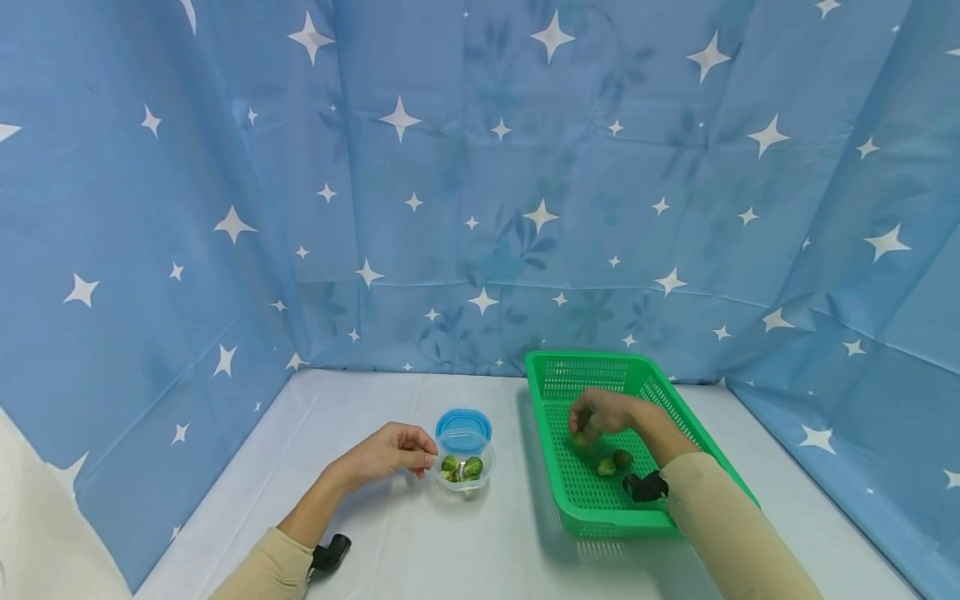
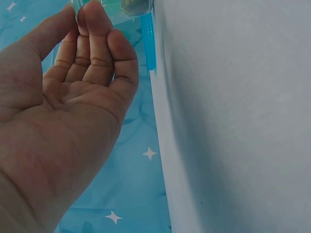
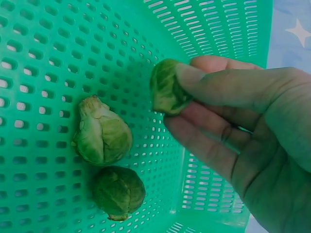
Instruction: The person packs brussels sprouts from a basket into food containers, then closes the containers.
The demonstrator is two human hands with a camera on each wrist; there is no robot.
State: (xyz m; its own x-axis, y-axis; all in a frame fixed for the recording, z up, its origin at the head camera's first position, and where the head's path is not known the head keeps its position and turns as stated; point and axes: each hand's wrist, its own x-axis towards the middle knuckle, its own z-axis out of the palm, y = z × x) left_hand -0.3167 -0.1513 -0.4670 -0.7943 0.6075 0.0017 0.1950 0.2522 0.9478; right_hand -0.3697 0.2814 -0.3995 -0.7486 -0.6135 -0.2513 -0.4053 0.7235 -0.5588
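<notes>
My right hand (image 1: 611, 412) is inside a green basket (image 1: 558, 508), pinching a Brussels sprout (image 3: 166, 87) between thumb and fingertips. Just beside it on the basket floor lie a paler Brussels sprout (image 3: 103, 136) and a darker Brussels sprout (image 3: 119, 192), close together. On the left, my left hand (image 1: 392, 455) holds the rim of a small clear container (image 1: 459, 489) between thumb and fingers. Several Brussels sprouts (image 1: 472, 467) sit in that container. In the left wrist view, only part of the container (image 2: 131, 18) shows at the top edge.
A blue lid (image 1: 462, 417) is right behind the clear container. The basket stands to the right on a white table (image 1: 390, 542). Blue star-patterned curtains (image 1: 495, 208) enclose the back and sides.
</notes>
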